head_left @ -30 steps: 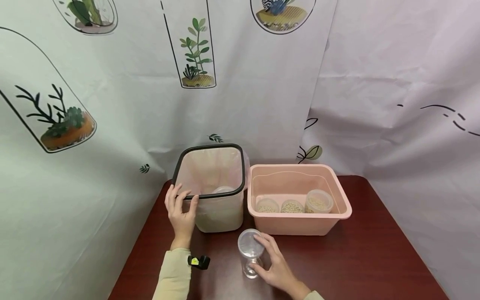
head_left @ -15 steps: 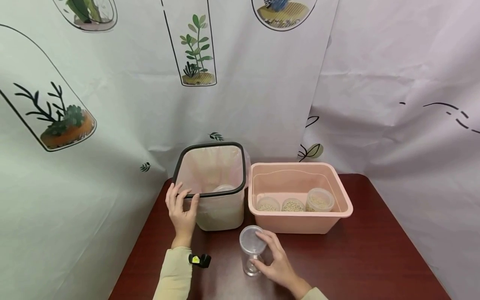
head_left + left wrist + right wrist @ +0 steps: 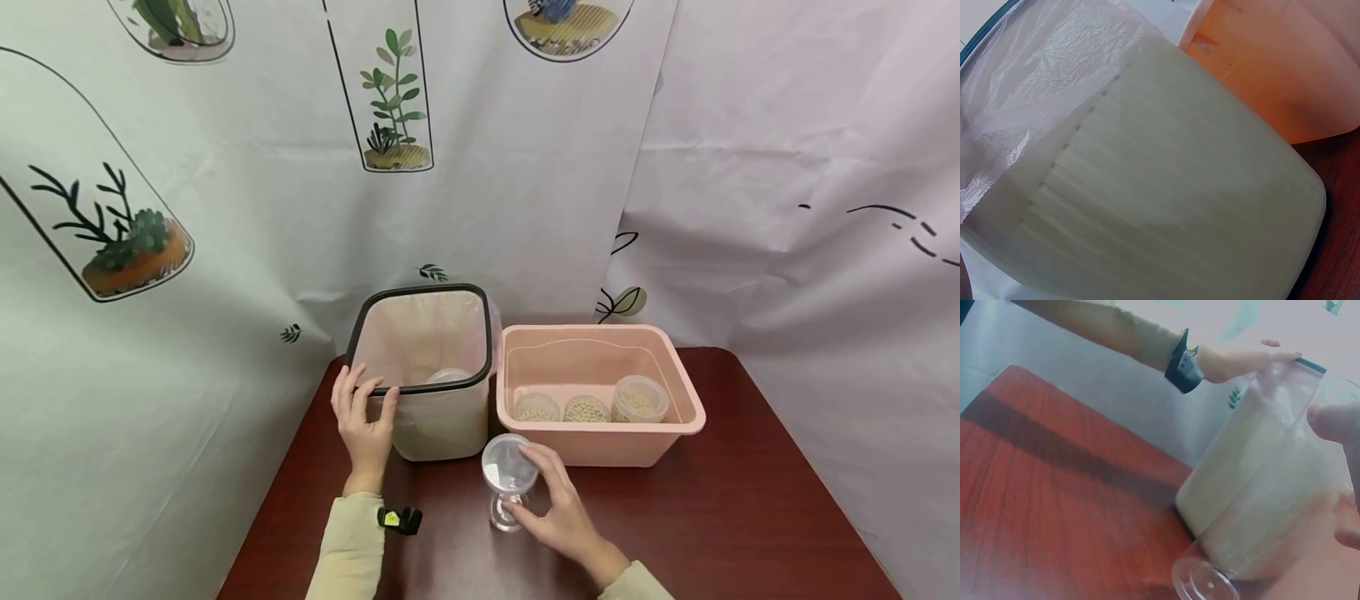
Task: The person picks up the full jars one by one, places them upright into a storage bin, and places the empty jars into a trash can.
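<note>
Printed plant curtains (image 3: 225, 208) hang behind a dark red wooden table (image 3: 712, 517). On it stand one lined bin (image 3: 427, 375), one pink tub (image 3: 600, 392) holding three bean-filled cups (image 3: 587, 409), and one clear empty cup (image 3: 507, 479). The left hand (image 3: 363, 425) curls over the bin's rim; the right hand (image 3: 558, 517) grips the tilted cup, fingers wrapped around its side.

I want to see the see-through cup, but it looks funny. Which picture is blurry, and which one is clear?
Head view: sharp and evenly lit, the clear cup shows plainly in the right hand. Right wrist view: too close, the cup looks soft and hazy. Left wrist view: the white bin fills the picture, washed out, no cup visible.
</note>
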Demonstrator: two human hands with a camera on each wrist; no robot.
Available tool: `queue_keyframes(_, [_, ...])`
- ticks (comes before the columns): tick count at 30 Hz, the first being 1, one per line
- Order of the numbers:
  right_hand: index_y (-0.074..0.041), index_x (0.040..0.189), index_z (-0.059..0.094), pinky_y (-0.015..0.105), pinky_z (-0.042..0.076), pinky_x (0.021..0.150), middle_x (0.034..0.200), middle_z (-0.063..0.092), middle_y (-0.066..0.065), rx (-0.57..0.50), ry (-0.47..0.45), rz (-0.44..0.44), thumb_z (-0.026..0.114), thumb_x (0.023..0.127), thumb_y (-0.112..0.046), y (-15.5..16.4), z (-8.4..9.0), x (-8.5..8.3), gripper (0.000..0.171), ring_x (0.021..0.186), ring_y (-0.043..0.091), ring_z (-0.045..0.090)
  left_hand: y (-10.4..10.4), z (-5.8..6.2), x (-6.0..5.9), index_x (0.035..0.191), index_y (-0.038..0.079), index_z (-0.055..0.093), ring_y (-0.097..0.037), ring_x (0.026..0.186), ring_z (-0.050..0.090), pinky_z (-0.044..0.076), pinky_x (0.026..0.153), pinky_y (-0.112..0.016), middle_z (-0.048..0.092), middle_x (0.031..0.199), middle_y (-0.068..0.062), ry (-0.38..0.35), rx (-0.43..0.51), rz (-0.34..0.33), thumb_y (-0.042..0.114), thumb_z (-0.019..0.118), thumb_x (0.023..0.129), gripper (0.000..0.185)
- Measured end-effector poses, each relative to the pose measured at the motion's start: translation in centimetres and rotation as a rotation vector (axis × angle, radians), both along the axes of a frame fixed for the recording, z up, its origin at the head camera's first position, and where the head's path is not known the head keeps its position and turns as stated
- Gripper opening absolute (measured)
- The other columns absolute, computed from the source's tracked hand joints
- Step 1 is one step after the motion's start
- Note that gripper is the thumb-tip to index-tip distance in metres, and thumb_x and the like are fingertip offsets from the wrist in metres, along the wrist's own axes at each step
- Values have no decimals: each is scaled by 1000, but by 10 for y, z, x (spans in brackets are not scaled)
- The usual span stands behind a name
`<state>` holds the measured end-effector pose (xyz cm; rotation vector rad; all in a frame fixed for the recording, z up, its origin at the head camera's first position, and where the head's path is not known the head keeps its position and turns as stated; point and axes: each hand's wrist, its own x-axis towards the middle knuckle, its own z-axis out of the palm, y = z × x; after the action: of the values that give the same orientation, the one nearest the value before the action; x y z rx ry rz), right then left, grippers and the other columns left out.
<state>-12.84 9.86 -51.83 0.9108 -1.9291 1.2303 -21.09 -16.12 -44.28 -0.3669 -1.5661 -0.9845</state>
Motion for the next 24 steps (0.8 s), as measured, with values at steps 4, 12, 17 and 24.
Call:
queue_keyframes(4, [9,127,46,24,33,101,123,49,20,0,18,-10,78,75,-28,0,11,-2,71,114,26,48,-1,0,1,85,-10,63,-56,112,39,27,102,-54,55,109,-33,0,-2,0,25,69,85,36])
queue_keyframes(12, [20,119,43,22,31,102,116,49,29,-21,67,-4,77,77,-24,-3,39,3,69,111,31,49,-2,-2,1,84,-10,64,-52,115,40,28,101,-55,56,109,-32,1,-1,8,25,69,85,35])
queue_keyframes(17, [18,125,40,21,31,101,122,48,26,-5,63,-39,71,80,-36,-2,30,-2,76,118,23,46,-2,-2,2,84,-10,63,-52,114,40,28,100,-56,56,108,-33,4,-1,10,26,69,85,37])
queue_keyframes(24, [20,124,40,24,31,103,120,48,29,-16,94,-36,77,76,-31,-5,35,-4,79,117,26,46,-2,-2,1,84,-10,64,-49,116,41,28,101,-55,56,108,-32,14,-1,17,29,68,85,38])
